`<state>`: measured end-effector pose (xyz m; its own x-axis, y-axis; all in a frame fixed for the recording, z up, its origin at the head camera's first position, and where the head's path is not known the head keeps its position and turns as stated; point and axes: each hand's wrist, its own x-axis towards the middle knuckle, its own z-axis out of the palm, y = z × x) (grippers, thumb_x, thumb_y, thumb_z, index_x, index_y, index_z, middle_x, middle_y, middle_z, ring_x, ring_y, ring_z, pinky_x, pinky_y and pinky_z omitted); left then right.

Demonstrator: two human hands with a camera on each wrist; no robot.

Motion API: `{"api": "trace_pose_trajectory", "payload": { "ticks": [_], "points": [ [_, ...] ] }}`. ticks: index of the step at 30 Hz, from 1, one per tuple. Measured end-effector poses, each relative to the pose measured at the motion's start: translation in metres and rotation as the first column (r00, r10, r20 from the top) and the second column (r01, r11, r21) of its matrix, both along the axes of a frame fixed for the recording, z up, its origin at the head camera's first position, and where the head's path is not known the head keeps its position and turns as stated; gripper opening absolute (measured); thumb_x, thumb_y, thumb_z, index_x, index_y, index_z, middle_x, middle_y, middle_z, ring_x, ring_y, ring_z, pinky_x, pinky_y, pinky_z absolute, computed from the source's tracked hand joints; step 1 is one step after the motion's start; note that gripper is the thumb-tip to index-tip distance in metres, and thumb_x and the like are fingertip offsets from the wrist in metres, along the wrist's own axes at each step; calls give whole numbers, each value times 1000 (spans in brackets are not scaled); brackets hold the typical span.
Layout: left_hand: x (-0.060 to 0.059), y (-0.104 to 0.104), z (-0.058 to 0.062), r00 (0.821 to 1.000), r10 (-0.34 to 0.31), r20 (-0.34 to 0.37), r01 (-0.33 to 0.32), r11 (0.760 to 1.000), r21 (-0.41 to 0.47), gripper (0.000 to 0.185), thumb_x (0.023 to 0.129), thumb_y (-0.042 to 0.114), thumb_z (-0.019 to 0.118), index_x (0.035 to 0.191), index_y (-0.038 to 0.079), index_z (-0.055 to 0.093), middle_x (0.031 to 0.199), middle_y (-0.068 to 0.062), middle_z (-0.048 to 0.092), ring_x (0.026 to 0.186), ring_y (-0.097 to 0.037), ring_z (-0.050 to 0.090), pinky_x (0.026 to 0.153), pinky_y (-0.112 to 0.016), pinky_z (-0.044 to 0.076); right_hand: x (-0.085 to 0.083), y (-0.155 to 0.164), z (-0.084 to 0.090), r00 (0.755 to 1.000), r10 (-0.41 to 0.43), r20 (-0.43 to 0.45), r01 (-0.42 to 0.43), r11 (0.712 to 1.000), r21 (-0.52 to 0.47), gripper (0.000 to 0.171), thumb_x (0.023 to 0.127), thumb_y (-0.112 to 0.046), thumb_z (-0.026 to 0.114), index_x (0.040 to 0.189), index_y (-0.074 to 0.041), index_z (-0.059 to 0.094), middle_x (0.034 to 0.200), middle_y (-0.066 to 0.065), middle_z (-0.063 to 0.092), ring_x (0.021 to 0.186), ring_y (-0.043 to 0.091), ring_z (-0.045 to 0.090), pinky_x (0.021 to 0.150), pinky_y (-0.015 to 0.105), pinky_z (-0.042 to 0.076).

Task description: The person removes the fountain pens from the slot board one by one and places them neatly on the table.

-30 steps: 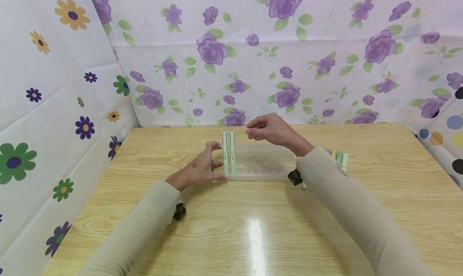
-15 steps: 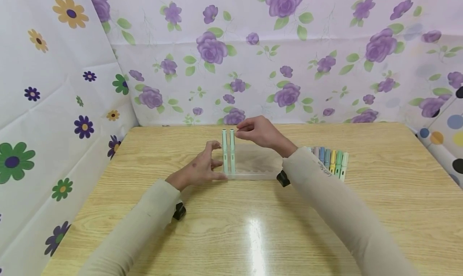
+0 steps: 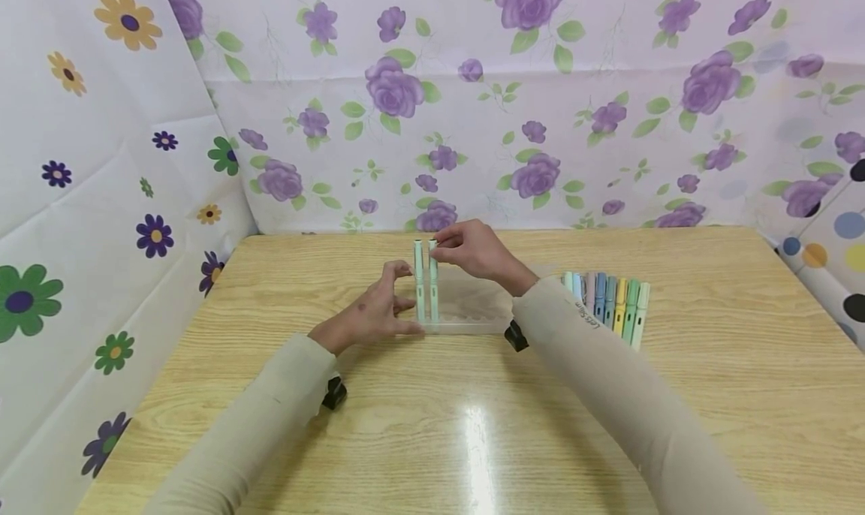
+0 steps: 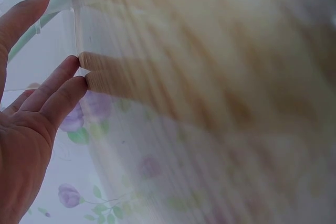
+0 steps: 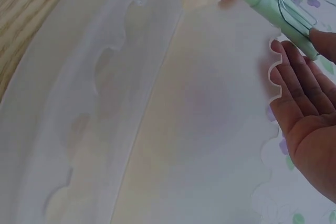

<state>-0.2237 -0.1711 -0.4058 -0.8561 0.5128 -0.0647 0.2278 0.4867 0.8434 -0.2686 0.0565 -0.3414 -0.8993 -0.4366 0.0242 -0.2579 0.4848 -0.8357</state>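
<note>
A: Table [image 3: 473, 425], tray [image 3: 473, 305] mid-table, 12 o'clock from the person. Hands?

B: L hand [image 3: 368, 316] at tray's 9 o'clock end, fingers spread, tips touching its edge. R hand [image 3: 473, 252] over the far rim, tips pinching the top of a pen [image 3: 433, 282].

A: Pen's lie?

B: Long axis 12–6, clip end far, seated beside a 2nd pen [image 3: 420, 281] at tray's left end. R hand's nearer. Spare pens [image 3: 608, 301] at 3 o'clock, parallel.
</note>
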Motion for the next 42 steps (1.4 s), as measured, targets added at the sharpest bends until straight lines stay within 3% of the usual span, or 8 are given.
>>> {"api": "trace_pose_trajectory", "payload": {
  "ticks": [8, 15, 32, 42],
  "points": [
    [1, 1, 1, 1000, -4, 17, 4, 1000, 16, 92, 82, 9, 83, 142, 12, 13, 160, -16, 14, 130, -34, 52, 97, -46, 51, 2, 1, 5, 1000, 20, -5, -20, 1000, 0, 35, 98, -19, 66, 124, 3, 64, 109, 15, 71, 102, 34, 69, 85, 39, 55],
    [1, 1, 2, 1000, 8, 23, -8, 1000, 10, 91, 82, 10, 84, 141, 17, 15, 160, -15, 15, 130, -33, 52, 99, -45, 49, 3, 9, 16, 999, 31, -17, -32, 999, -18, 30, 99, -20, 64, 120, 2, 63, 103, 13, 72, 93, 26, 70, 84, 41, 55],
    [0, 0, 1, 1000, 12, -6, -12, 1000, -13, 94, 82, 15, 84, 145, 14, 14, 160, -14, 14, 130, -33, 52, 99, -45, 50, 10, 39, 39, 1000, 4, -5, -4, 999, -47, 36, 101, -19, 62, 130, 3, 59, 108, 16, 69, 93, 26, 71, 86, 34, 57],
    [2, 0, 2, 1000, 10, 0, -10, 1000, -10, 94, 82, 14, 85, 145, 11, 15, 161, -14, 13, 131, -33, 52, 94, -44, 52, 12, 73, 39, 998, -51, 36, 53, 997, -53, 41, 101, -19, 62, 135, 4, 55, 113, 17, 66, 95, 26, 69, 90, 36, 55]
  ]
}}
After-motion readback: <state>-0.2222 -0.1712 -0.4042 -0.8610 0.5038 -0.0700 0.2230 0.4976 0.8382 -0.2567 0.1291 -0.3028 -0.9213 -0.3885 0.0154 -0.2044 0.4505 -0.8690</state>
